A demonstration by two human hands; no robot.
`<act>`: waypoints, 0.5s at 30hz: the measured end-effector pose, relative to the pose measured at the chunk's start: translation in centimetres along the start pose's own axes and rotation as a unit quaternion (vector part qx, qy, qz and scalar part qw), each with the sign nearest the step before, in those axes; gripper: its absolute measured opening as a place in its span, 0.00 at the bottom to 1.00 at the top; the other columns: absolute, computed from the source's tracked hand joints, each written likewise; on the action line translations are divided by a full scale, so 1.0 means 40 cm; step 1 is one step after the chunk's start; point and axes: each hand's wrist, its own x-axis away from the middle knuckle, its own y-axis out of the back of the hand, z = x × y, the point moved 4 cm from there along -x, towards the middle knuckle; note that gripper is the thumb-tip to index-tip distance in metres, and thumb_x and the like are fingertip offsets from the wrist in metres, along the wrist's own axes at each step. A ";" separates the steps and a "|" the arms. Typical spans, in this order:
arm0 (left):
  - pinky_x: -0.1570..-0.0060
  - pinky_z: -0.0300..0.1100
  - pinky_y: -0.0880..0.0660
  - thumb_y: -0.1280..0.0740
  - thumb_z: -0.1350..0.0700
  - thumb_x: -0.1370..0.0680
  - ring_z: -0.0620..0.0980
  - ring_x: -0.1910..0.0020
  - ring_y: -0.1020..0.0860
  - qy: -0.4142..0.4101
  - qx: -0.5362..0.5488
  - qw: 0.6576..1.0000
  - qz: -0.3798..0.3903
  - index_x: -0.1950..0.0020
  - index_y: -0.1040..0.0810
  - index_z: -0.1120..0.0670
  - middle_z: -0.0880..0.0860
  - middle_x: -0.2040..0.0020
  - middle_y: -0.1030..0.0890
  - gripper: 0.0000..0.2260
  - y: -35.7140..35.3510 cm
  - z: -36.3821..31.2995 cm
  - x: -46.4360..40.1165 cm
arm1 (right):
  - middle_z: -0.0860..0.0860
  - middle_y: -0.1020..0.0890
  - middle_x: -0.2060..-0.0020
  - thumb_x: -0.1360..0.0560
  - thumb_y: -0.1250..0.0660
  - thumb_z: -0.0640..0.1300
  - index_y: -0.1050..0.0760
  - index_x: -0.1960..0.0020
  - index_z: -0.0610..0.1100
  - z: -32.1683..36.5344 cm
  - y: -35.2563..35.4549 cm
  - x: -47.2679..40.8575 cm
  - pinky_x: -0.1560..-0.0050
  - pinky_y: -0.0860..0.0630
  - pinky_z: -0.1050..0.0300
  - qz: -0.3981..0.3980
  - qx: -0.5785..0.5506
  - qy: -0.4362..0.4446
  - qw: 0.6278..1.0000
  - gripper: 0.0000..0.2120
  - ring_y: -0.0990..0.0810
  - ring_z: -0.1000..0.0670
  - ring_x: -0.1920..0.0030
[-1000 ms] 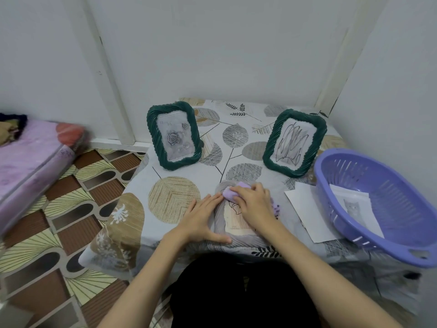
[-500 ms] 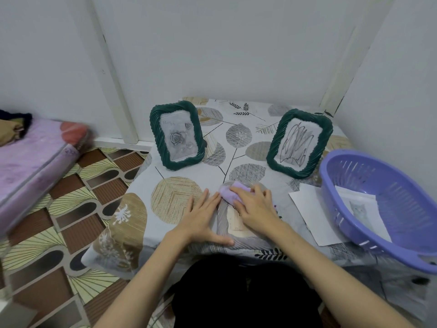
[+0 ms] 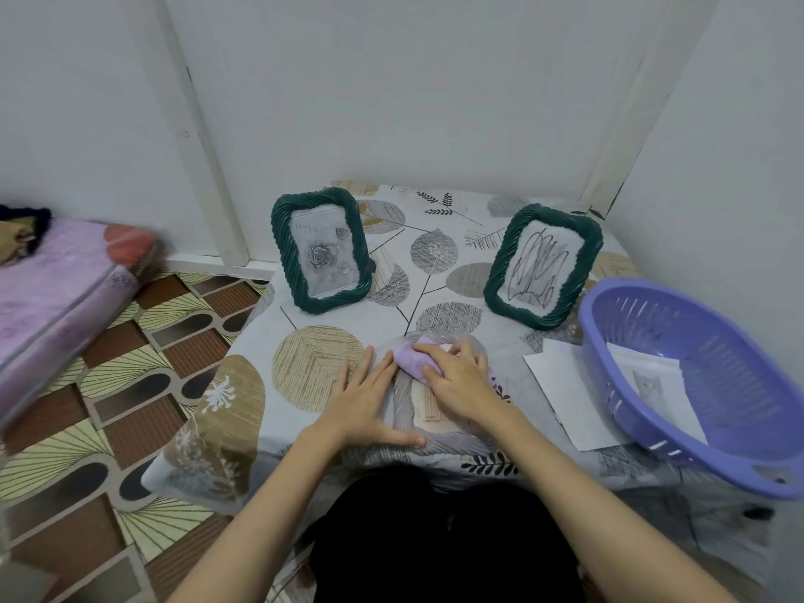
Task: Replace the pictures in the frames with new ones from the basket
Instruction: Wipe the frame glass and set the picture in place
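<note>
Right hand [image 3: 457, 380] fingers clamped on a lilac cloth [image 3: 413, 356] — left hand [image 3: 361, 402] flat, fingers apart; hard wiping could scratch the frame [image 3: 409, 422] at six o'clock on the desk.

Hands [image 3: 409, 393] pressing flat frame [image 3: 428, 411]

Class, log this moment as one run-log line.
left hand: flat beside clear frame | right hand: wiping it with lilac cloth | green frames: upright
</note>
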 end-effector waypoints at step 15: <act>0.29 0.53 0.69 0.56 0.16 0.56 0.42 0.29 0.69 0.006 0.002 1.000 0.004 0.24 0.59 0.49 0.45 0.23 0.61 0.66 0.003 -0.003 0.006 | 0.44 0.26 0.41 0.21 0.50 0.51 0.36 0.30 0.55 -0.001 0.059 0.068 0.40 0.39 0.51 -0.019 0.040 0.006 0.999 0.20 0.36 0.44 0.41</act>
